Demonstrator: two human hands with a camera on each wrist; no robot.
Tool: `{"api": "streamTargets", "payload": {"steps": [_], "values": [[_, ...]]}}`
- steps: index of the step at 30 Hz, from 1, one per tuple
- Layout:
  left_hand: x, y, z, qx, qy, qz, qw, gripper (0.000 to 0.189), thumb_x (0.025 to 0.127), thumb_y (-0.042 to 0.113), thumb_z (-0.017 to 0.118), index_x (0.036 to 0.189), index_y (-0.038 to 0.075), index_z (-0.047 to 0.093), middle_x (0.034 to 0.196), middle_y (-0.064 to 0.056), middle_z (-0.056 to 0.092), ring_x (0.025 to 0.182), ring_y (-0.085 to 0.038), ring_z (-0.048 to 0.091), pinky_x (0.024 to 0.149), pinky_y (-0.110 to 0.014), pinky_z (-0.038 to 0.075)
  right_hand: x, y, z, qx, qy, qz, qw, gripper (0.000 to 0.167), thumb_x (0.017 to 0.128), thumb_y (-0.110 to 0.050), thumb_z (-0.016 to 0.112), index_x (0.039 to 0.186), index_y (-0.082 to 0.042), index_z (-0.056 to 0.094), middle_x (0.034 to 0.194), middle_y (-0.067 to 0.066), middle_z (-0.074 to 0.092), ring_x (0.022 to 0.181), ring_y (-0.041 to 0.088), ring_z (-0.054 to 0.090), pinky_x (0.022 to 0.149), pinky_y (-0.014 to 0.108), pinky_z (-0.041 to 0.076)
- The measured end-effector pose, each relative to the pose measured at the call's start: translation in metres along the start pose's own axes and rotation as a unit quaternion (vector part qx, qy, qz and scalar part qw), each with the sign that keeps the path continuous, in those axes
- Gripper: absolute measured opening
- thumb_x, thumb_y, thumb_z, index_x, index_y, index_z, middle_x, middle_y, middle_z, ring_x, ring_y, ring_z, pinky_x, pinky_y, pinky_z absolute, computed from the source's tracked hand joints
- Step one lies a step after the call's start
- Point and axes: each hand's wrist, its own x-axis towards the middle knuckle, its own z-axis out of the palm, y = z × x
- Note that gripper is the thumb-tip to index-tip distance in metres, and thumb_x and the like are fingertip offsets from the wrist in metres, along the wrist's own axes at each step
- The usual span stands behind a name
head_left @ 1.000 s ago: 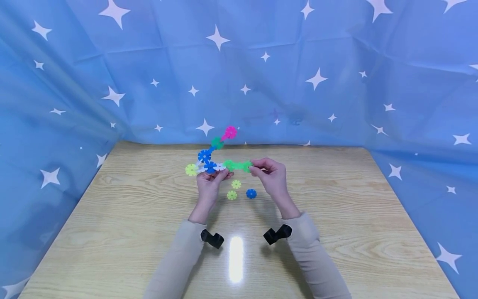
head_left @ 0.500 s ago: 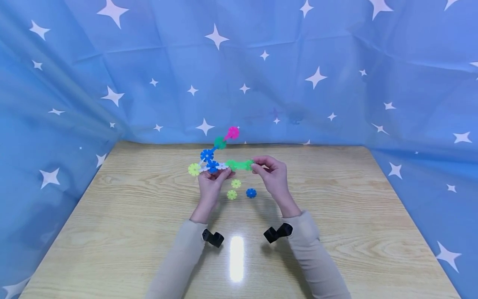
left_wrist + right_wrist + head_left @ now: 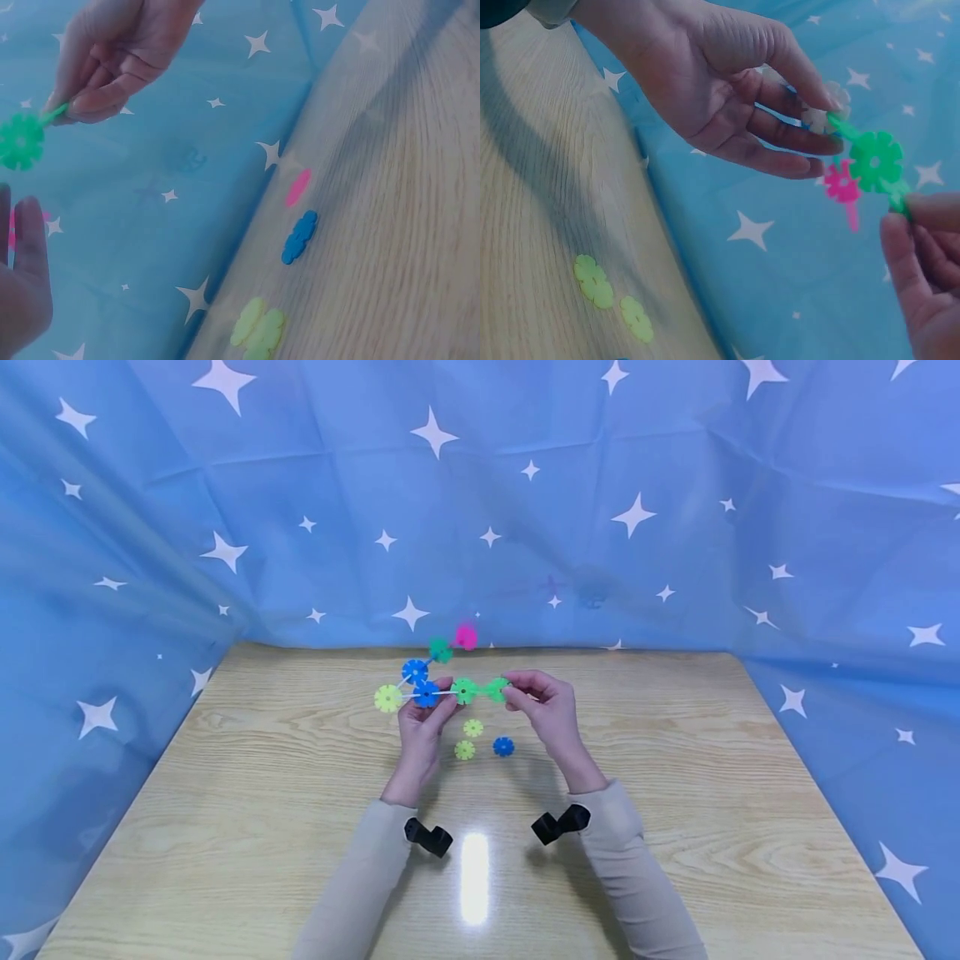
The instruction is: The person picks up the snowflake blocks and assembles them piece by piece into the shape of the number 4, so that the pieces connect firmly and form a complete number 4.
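Both hands hold a chain of interlocking plastic snowflake discs above the table. My left hand [image 3: 422, 731] grips it around the middle, its thumb by a blue disc [image 3: 426, 694] and a bright green disc [image 3: 463, 691]. My right hand [image 3: 551, 710] pinches the green disc [image 3: 497, 689] at the right end between thumb and index finger. From the left hand the chain bends back past a yellow-green disc [image 3: 387, 698], another blue disc [image 3: 415, 671] and a dark green disc [image 3: 440, 650] to a blurred pink disc [image 3: 467, 637]. White discs in between appear edge-on.
Two loose yellow-green discs [image 3: 465, 750] and a blue disc [image 3: 503, 747] lie on the wooden table [image 3: 225, 793] below the hands. The left wrist view also shows a loose pink disc [image 3: 298, 187] there. A blue star-printed cloth [image 3: 480, 493] hangs behind the table.
The chain has turned, so its white discs went from flat to edge-on and its pink end dropped slightly. Both hands keep their grip, nearly in place.
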Motion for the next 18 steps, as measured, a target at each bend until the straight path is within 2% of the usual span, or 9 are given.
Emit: {"api": "streamTargets", "payload": {"steps": [6, 8, 12, 15, 18], "values": [[-0.001, -0.001, -0.002, -0.021, 0.001, -0.017, 0.9996, 0.03, 0.085, -0.012, 0.055, 0.097, 0.012, 0.07, 0.106, -0.004, 0.068, 0.086, -0.011, 0.065, 0.08, -0.032, 0.057, 0.001, 0.003, -0.001, 0.02, -0.011, 0.056, 0.9982, 0.025, 0.086, 0.002, 0.064, 0.108, 0.014, 0.061, 0.081, -0.004, 0.068, 0.063, 0.008, 0.062, 0.063, 0.021, 0.057], [-0.002, -0.001, -0.003, -0.027, -0.001, -0.03, 0.9992, 0.029, 0.085, -0.011, 0.056, 0.098, 0.011, 0.069, 0.111, -0.008, 0.067, 0.086, -0.012, 0.066, 0.079, -0.031, 0.057, 0.001, 0.005, -0.002, 0.026, -0.015, 0.068, 0.9972, 0.026, 0.087, 0.002, 0.063, 0.109, 0.014, 0.061, 0.084, -0.004, 0.069, 0.063, 0.008, 0.062, 0.064, 0.021, 0.058], [-0.003, -0.002, -0.005, -0.039, -0.003, -0.064, 0.9972, 0.026, 0.086, -0.009, 0.057, 0.1, 0.01, 0.067, 0.117, -0.01, 0.064, 0.087, -0.014, 0.066, 0.082, -0.032, 0.056, 0.004, 0.006, -0.006, 0.025, -0.034, 0.075, 0.9963, 0.028, 0.088, 0.0, 0.063, 0.112, 0.014, 0.06, 0.086, -0.003, 0.069, 0.065, 0.008, 0.064, 0.066, 0.023, 0.058], [-0.004, -0.001, -0.005, -0.044, 0.009, -0.073, 0.9963, 0.026, 0.086, -0.009, 0.058, 0.109, 0.002, 0.062, 0.113, -0.007, 0.066, 0.088, -0.015, 0.066, 0.083, -0.032, 0.056, 0.006, 0.009, -0.012, 0.011, -0.044, 0.083, 0.9955, 0.029, 0.089, -0.003, 0.062, 0.113, 0.014, 0.059, 0.086, -0.002, 0.069, 0.068, 0.009, 0.064, 0.068, 0.025, 0.058], [-0.004, -0.001, -0.004, -0.045, 0.024, -0.066, 0.9966, 0.039, 0.085, -0.01, 0.058, 0.123, -0.009, 0.049, 0.112, -0.007, 0.067, 0.09, -0.015, 0.066, 0.083, -0.033, 0.056, 0.008, 0.015, -0.023, -0.035, -0.036, 0.1, 0.9938, 0.029, 0.09, -0.005, 0.062, 0.114, 0.011, 0.06, 0.088, 0.003, 0.068, 0.072, 0.009, 0.064, 0.069, 0.025, 0.058]]}}
